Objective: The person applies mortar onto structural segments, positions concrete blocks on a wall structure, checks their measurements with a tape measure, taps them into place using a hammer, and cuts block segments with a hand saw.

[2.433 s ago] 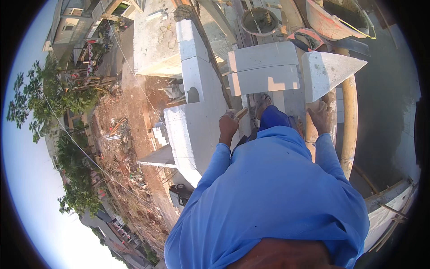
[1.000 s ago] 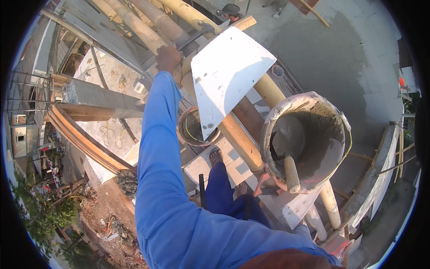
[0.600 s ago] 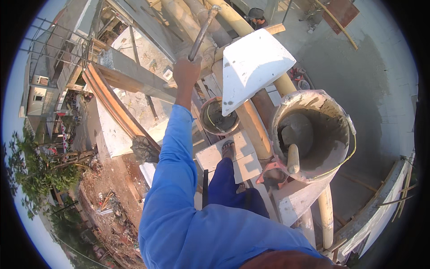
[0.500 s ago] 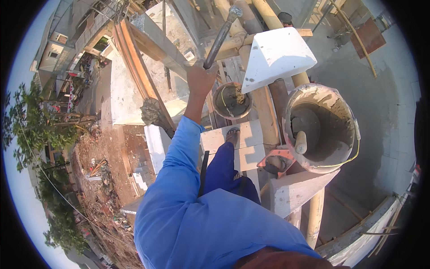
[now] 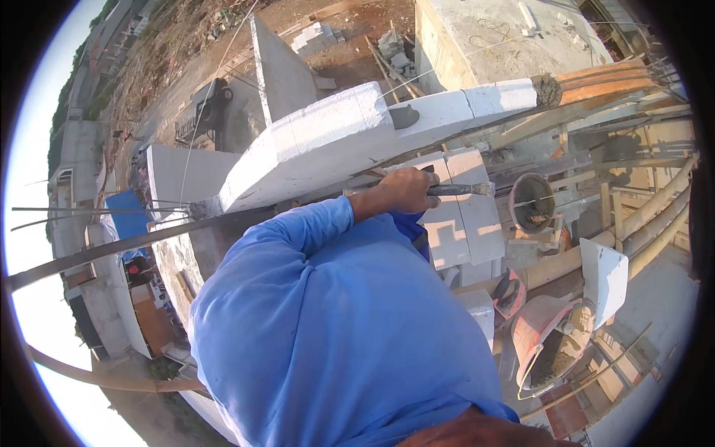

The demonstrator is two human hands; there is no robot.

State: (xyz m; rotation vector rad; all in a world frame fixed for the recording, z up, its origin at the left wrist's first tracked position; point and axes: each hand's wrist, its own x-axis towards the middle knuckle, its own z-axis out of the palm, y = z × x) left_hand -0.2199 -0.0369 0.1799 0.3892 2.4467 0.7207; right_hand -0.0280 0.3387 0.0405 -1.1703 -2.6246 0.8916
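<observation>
My left hand (image 5: 406, 191) is closed around the handle of a dark, rod-like tool (image 5: 462, 189) with a pale grey, crusted end. It hangs over light blocks (image 5: 477, 216) laid side by side below me. Just beyond the hand runs a white block wall (image 5: 328, 134), with a dark grey lump (image 5: 404, 116) on its stepped ledge. More wet-looking mortar (image 5: 547, 90) clings to the wall's far right end. My right hand is out of sight.
A small bucket (image 5: 530, 203) with mortar stands right of the blocks. Nearer are a large mortar-caked bucket (image 5: 532, 328), a red-handled saw (image 5: 509, 293) and a loose white block (image 5: 603, 281). Bamboo poles (image 5: 655, 212) cross at right; a dark bar (image 5: 112, 249) cuts across the left.
The view has swung round to the left, bringing the block wall across the middle. My left arm has bent and drawn in, and the tool now points right instead of away.
</observation>
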